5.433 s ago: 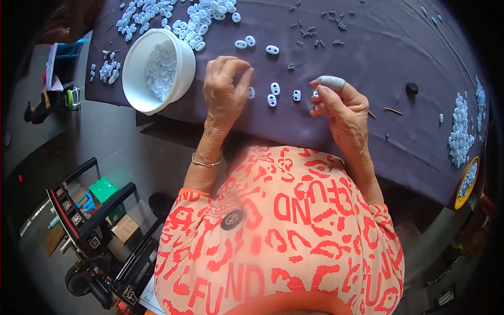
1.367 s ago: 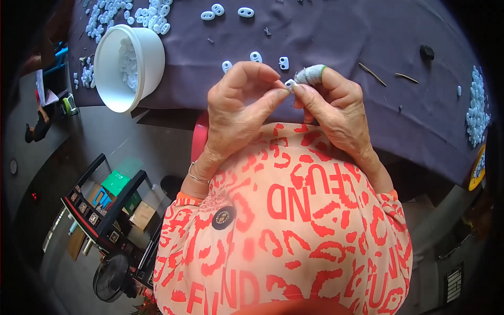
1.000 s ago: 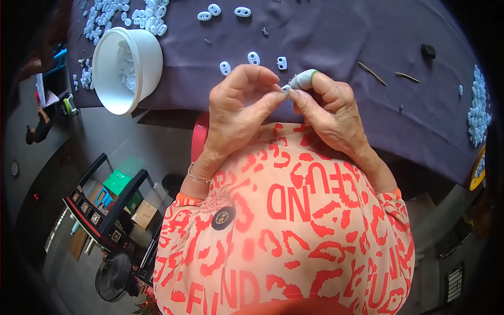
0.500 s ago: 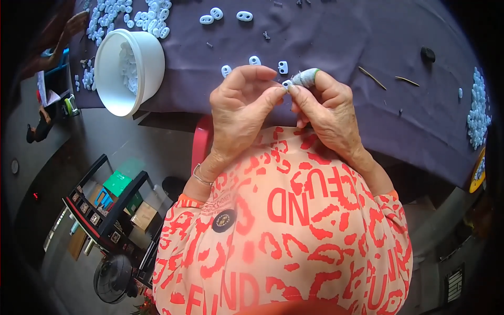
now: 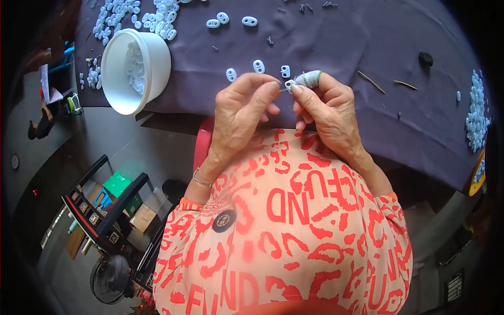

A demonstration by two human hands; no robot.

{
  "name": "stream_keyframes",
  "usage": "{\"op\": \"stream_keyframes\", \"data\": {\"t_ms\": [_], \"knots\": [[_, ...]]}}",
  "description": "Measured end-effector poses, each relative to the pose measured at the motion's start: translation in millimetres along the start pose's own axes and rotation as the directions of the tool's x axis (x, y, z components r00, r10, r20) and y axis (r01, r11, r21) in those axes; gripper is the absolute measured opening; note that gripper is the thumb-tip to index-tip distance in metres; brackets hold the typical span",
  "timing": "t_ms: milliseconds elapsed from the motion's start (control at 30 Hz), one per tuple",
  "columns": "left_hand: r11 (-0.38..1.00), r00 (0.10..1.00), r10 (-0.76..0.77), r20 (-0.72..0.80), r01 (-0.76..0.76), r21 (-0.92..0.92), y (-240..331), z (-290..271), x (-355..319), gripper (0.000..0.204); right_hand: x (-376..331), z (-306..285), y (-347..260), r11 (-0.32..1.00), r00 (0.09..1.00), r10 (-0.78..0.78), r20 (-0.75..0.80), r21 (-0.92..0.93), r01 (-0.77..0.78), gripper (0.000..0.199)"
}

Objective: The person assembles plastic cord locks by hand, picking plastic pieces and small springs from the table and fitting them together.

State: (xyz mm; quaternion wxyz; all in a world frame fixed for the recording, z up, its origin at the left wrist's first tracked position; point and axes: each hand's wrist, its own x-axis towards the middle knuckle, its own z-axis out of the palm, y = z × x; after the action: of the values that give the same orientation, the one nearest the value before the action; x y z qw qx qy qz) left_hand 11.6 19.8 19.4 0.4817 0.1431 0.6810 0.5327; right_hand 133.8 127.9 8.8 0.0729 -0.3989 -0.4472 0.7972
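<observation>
Left hand: the left hand [image 5: 245,113] is raised just above the near edge of the table, fingers curled, thumb and forefinger pressed together on a small metal pin [image 5: 283,90] at the point where the two hands meet.
Right hand: the right hand [image 5: 328,113] faces it, touching at the fingertips; it pinches a small white plastic piece [image 5: 289,84] between thumb and forefinger. The forefinger wears a grey-green finger cot [image 5: 308,79].
Piece in hand: held in the air between both hands, just over the dark purple cloth [image 5: 357,42]; the exact fit of pin and piece is too small to tell.
Loose pieces nearby: three white oval pieces [image 5: 257,66] lie on the cloth just beyond the fingertips; three more [image 5: 231,20] lie farther up.
Bowl: a white bowl [image 5: 135,71], partly filled with white pieces, stands at the left end of the table, well apart from the hands.
Stock: heaps of white pieces [image 5: 134,16] lie above the bowl, another heap [image 5: 476,113] at the right edge.
Other items: small dark screws [image 5: 304,6] at the top; two thin sticks [image 5: 371,82] to the right of the hands.
</observation>
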Motion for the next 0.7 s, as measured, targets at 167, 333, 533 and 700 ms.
{"op": "stream_keyframes", "data": {"t_ms": [167,333,533,700], "knots": [[0.998,0.998,0.040,0.051,-0.042,0.053,-7.2,2.7,-1.0,0.017,-1.2,-1.2,2.2,0.996,0.994,-0.063,0.086,-0.056,0.068,0.012],[0.996,0.998,0.061,0.011,-0.062,0.063,-11.5,5.4,-4.6,0.012,-0.4,-6.4,8.0,0.968,0.981,-0.150,0.121,-0.183,0.171,0.010],[0.976,0.981,0.193,0.006,-0.193,0.097,-15.5,4.4,-5.5,0.015,2.1,-6.7,-1.9,0.981,0.980,-0.084,0.180,-0.155,0.113,0.010],[0.991,0.991,0.131,-0.015,-0.131,0.017,-14.8,4.3,-4.0,0.017,1.1,-4.4,-3.4,0.998,0.990,0.040,0.133,-0.060,-0.032,0.011]]}}
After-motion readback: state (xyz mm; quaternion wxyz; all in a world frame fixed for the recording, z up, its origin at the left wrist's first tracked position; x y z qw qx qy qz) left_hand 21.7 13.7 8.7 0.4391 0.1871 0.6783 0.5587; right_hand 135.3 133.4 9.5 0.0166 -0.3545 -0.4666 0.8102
